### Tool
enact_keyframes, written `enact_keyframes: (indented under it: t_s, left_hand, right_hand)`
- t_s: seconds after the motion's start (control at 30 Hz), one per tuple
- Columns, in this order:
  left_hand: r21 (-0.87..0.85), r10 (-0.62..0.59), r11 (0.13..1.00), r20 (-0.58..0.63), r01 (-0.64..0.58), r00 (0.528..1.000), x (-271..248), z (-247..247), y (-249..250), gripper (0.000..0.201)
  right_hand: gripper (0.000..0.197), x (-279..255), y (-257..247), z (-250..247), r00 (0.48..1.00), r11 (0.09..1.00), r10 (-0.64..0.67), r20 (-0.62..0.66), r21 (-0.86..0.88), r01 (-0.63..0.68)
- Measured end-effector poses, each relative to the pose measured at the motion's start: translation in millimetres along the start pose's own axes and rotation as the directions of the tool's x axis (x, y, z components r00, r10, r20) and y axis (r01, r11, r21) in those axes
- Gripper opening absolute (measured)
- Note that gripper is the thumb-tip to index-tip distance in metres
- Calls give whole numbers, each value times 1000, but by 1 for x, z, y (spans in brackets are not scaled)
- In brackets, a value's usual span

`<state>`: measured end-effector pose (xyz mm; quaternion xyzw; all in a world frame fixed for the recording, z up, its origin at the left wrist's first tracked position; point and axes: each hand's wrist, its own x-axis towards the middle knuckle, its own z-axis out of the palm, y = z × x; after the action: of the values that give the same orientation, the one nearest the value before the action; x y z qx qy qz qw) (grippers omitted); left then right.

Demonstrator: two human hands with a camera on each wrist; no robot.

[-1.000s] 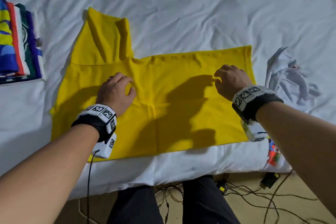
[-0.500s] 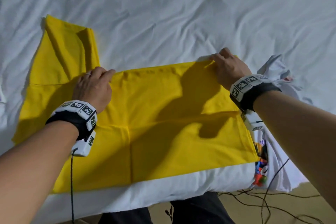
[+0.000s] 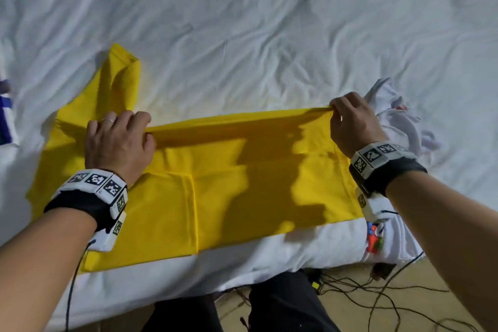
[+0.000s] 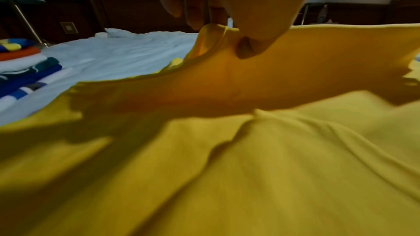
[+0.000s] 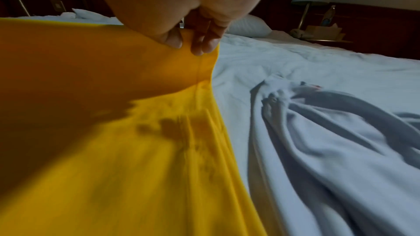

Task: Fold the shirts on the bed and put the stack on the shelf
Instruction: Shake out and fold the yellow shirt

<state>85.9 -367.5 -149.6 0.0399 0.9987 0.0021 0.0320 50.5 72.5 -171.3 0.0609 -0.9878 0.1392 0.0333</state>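
While both hands lift the far edge of the yellow shirt (image 3: 215, 191), the fold along its length is only starting. The left hand (image 3: 118, 143) pinches the cloth between thumb and curled fingers, near the place where the sleeve (image 3: 121, 83) goes away from the body; the left wrist view shows the thumb pressed on a small bunched ridge of fabric. The right hand (image 3: 353, 124) pinches the far corner at the hem end, thumb against two fingertips (image 5: 202, 46), and the edge between the two hands is stretched almost straight and raised a little above the bed (image 3: 269, 35).

The rest of the shirt lies flat in front of the hands, reaching to the near side of the bed. Its near part is already doubled, I think, because a straight vertical seam line shows under the left wrist. The far sleeve is not yet tucked in and lies flat beyond the left hand.

Just beside the right hand, on its outer side, a white shirt (image 3: 398, 121) lies crumpled and waits for its turn. To the outer side of the left hand a stack (image 4: 22, 64) of folded shirts rests on the bed, well apart from the yellow one.

My judgement: the next move calls for bringing both pinched points together toward the body, at the same height and speed, so the raised edge lands parallel on the near edge. The sleeve probably needs folding inward too. The shelf is not in view.
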Motion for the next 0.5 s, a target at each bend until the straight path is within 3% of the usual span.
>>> enact_keyframes:
  t_s: [0.13, 0.23, 0.37, 0.5]
  left_hand:
    - [44, 132, 990, 10, -133, 991, -60, 2, -2, 23]
    - [100, 240, 965, 35, -242, 970, -95, 12, -1, 24]
    - [117, 233, 962, 119, -247, 965, -112, 23, 0, 29]
    - [82, 251, 959, 212, -273, 945, -116, 24, 5, 45]
  right_hand:
    - [17, -62, -5, -6, 999, 999, 47, 2, -19, -46]
    - [16, -102, -4, -2, 996, 999, 18, 91, -53, -13]
    - [10, -123, -4, 4, 964, 986, 55, 258, -168, -12]
    - [20, -124, -14, -6, 899, 954, 146, 414, -299, -17]
